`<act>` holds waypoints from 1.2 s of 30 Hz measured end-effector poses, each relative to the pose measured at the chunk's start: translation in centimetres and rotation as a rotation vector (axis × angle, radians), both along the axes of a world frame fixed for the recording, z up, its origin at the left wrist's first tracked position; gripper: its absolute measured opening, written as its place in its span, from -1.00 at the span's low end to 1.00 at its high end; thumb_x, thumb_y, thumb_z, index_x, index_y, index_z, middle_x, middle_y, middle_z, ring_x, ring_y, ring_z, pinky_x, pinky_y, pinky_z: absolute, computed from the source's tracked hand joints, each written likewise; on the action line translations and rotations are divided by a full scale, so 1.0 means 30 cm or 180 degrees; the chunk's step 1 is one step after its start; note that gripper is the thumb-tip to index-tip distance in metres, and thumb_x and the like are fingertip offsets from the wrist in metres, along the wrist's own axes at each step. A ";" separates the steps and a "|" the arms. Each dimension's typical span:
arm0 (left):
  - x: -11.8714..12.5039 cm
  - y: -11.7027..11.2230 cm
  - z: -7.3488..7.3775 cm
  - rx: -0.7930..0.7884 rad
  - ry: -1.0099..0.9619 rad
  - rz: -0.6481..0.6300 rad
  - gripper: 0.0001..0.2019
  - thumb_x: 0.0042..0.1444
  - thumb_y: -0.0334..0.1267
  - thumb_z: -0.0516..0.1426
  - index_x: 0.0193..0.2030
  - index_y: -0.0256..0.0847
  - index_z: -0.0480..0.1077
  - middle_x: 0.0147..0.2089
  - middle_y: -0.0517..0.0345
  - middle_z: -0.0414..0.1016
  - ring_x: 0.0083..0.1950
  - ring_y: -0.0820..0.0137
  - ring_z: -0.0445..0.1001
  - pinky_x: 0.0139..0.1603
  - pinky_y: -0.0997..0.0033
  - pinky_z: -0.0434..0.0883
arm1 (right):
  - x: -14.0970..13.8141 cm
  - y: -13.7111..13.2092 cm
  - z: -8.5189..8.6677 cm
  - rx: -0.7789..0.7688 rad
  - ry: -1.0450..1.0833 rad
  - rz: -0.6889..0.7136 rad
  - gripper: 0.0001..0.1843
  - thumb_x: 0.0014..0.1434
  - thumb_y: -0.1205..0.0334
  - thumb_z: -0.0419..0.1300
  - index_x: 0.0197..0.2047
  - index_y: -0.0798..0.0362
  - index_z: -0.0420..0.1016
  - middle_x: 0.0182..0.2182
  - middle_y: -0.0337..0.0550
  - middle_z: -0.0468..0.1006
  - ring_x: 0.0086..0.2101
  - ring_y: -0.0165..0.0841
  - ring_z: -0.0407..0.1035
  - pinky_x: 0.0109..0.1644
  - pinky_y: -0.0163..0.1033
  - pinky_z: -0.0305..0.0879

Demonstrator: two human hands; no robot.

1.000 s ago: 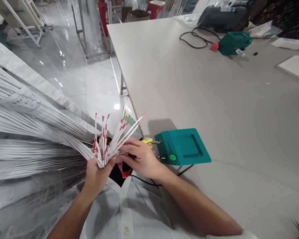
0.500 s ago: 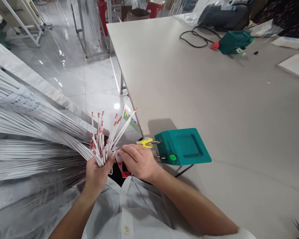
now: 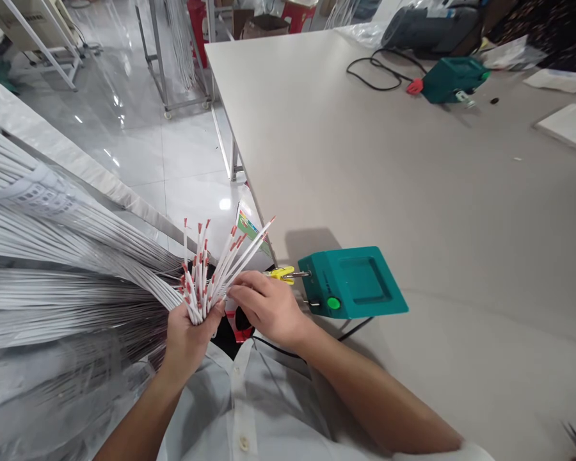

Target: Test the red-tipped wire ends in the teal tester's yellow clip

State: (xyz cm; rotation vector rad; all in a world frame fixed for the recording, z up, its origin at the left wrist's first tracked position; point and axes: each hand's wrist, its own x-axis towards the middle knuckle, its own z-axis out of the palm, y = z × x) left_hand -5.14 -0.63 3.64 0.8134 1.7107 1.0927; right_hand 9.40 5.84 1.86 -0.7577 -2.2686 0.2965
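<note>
My left hand (image 3: 188, 339) is wrapped round a bundle of white cables (image 3: 202, 282) with red-tipped ends that fan out above the fist. Close beside those ends, my right hand (image 3: 266, 307) has its thumb and fingers pinched together at the right side of the bundle; what lies between its fingertips is too small to make out. Just past the right hand, a yellow clip (image 3: 283, 275) sits on a metal pin of a teal box (image 3: 352, 282) with a green button. The lower part of the bundle runs left toward many more cables.
Long white cables (image 3: 77, 237) fill the left side, partly under clear plastic. The grey table (image 3: 292, 128) lies to the right. On its far side are a second teal device (image 3: 454, 80), a black cord (image 3: 379, 73) and a dark motor-like cylinder (image 3: 429, 29). A wheeled rack (image 3: 160, 64) stands behind.
The fanned cable ends have shifted slightly right and tilted toward my right hand. My right hand has moved slightly, its fingers still pinched near the bundle.
</note>
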 end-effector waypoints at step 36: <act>-0.025 -0.004 0.003 0.0260 -0.0215 -0.0281 -0.87 -0.15 -0.28 0.26 -0.39 -0.24 0.50 -0.45 0.15 0.46 -0.40 0.39 0.38 -0.41 0.46 0.32 | 0.013 0.031 0.060 -0.1648 0.0775 0.1034 -0.88 0.15 0.33 0.11 -0.35 0.07 0.49 -0.36 -0.13 0.55 -0.28 -0.40 0.41 -0.21 -0.30 0.38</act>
